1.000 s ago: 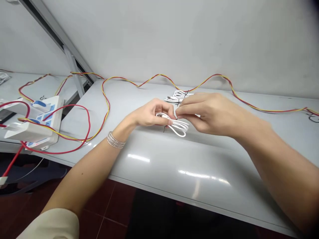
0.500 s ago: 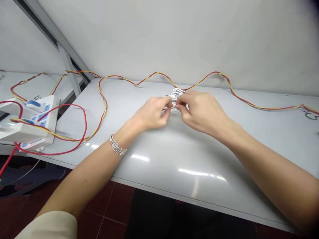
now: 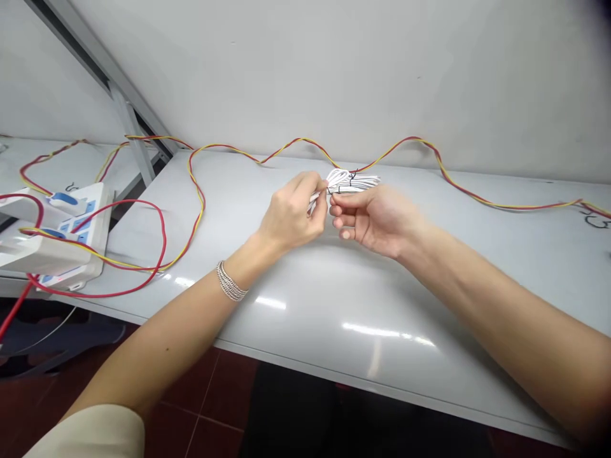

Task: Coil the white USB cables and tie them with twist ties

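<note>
White cables [image 3: 359, 183] with black ties lie bundled near the back of the grey table [image 3: 305, 305]. At the bundle's left end my left hand [image 3: 298, 208] is closed, pinching a white cable between thumb and fingers. My right hand [image 3: 365, 219], palm turned partly up, is just in front of the bundle. Its thumb and index finger pinch at a thin black tie beside the left hand's fingertips, while the other fingers are curled loosely.
A twisted red and yellow wire [image 3: 415, 138] runs along the wall side of the table. On the left a white power strip [image 3: 102, 219] holds large white plugs [image 3: 42, 254], with red wires looping out. A metal frame [image 3: 128, 127] stands at the back left.
My right hand has rolled palm-up and lowered slightly, uncovering more of the white bundle. The left hand has tilted and shifted a little, still pinching.
</note>
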Motion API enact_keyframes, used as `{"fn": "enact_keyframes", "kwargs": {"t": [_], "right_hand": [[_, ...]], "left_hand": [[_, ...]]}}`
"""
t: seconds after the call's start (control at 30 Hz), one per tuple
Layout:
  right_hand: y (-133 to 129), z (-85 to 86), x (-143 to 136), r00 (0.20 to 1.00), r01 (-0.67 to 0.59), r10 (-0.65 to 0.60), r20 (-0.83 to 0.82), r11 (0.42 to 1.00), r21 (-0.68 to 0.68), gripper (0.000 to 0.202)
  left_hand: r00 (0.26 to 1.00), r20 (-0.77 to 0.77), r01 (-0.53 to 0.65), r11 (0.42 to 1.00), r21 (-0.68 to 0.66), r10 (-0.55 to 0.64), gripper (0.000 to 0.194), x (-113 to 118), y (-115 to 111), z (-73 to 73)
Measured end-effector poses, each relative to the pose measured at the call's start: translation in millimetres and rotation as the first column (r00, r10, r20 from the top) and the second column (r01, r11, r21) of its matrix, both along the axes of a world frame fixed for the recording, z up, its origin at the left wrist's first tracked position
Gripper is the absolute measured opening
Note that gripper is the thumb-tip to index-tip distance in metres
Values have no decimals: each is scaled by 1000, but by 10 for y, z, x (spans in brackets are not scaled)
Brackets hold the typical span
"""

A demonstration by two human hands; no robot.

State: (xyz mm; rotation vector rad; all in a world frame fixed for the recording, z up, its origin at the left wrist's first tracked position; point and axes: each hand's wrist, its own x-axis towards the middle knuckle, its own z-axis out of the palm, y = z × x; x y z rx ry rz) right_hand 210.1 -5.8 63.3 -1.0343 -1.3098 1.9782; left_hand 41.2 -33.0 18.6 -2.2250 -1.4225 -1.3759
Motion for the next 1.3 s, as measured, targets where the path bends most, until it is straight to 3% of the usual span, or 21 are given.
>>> {"fn": "enact_keyframes", "kwargs": {"t": [0.1,0.17,0.2,0.27,0.33,0.37,0.43,0.53,0.67,0.9,1.13,1.3], "right_hand": [[-20,8,0,999,-37,37,-2,998,52,11],[-67,-32,-11,998,39,-53,40,957,288,16],[-92,-62,-17,990,83,-125,66,890,449,17],[-131,-129,-20,955,114,-279,99,655,747,15],[-145,-188,-13,910,46,-393,132,411,910,13],[-143,-210,-7,887,-7,-436,154,321,947,13],[-130,-237,6,839,-99,-511,190,199,975,16],[-105,-249,22,792,-177,-577,200,96,979,19],[-82,-254,37,781,-223,-590,203,39,974,21],[-76,-281,30,773,-251,-590,234,55,967,21],[-70,-339,14,759,-250,-631,160,-54,967,28],[-71,-343,22,775,-270,-610,166,-83,959,27]], "left_hand": [[1000,3,-7,1000,1,7,11,-23,4,7],[1000,19,-13,1000,-5,13,13,-37,3,20],[999,30,-17,1000,-7,17,14,-42,2,28],[998,53,-18,1000,-16,19,14,-44,-1,39],[997,77,-13,1000,-27,15,14,-38,-4,46],[996,85,-9,999,-35,12,14,-32,-6,48],[995,97,-6,999,-51,11,15,-18,-11,52],[993,114,-6,998,-68,14,15,3,-18,60],[991,137,2,997,-83,9,17,29,-34,80],[990,137,-4,993,-117,21,20,53,-62,104],[990,137,-23,988,-153,44,18,60,-64,90],[990,134,-29,988,-152,50,18,53,-60,95]]}}
